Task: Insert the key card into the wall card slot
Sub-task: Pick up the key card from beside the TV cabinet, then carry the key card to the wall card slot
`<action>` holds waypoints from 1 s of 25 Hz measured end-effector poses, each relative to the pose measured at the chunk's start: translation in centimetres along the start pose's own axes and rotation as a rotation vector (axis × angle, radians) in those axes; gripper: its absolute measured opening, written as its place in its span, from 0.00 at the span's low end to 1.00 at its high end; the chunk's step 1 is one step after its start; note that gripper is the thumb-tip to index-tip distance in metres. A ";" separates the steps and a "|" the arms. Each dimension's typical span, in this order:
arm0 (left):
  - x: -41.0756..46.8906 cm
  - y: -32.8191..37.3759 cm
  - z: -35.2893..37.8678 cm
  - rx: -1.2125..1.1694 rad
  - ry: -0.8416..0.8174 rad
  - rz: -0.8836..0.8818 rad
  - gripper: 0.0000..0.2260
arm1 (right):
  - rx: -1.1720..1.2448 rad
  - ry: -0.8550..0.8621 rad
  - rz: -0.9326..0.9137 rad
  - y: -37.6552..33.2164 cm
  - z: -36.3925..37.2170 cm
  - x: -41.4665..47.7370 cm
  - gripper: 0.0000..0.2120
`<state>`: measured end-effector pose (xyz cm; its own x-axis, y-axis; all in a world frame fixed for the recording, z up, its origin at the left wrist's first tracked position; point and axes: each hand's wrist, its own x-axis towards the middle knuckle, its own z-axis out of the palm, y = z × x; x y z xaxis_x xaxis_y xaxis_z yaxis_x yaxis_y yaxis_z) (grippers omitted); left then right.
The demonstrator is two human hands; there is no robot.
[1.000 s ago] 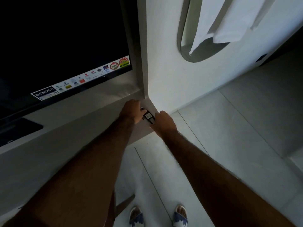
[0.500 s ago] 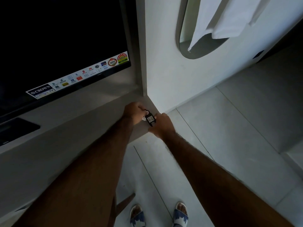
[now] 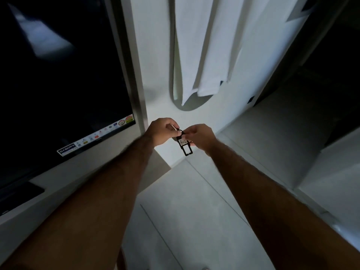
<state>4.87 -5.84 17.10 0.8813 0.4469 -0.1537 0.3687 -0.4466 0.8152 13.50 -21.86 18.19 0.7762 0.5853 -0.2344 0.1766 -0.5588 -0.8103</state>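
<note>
A black key card tag (image 3: pixel 185 146) with a small white numbered label hangs in the air in front of the white wall, its open loop end pointing down. My right hand (image 3: pixel 200 137) pinches its upper part. My left hand (image 3: pixel 162 131) is closed on a metal key or ring at the top of the tag. Both hands meet at the centre of the view. No wall card slot shows.
A dark television (image 3: pixel 58 78) with a sticker strip stands on a grey counter (image 3: pixel 93 166) at the left. An oval mirror (image 3: pixel 176 78) and a hanging white cloth (image 3: pixel 206 45) are on the wall ahead. Pale tiled floor (image 3: pixel 194 211) lies below; a dark doorway (image 3: pixel 321 75) is at the right.
Both hands have lifted the key tag off the counter corner and raised it in front of the wall. My view has tilted upward.
</note>
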 end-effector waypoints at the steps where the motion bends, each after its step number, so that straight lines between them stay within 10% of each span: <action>1: 0.2 2.1 -0.2 0.020 -0.004 0.038 0.09 | 0.027 0.025 -0.008 -0.7 -1.7 -0.5 0.09; 11: 1.9 24.6 4.0 -0.167 -0.103 0.339 0.14 | 0.329 0.344 -0.084 -1.7 -22.9 -3.3 0.09; 25: 12.0 44.6 16.5 -0.083 0.038 0.434 0.16 | 0.317 0.275 -0.190 2.0 -47.9 -1.0 0.16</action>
<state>36.78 -33.16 42.42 0.9370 0.2610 0.2321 -0.0594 -0.5359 0.8422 42.03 -51.71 42.47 0.8873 0.4585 0.0505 0.1707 -0.2246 -0.9594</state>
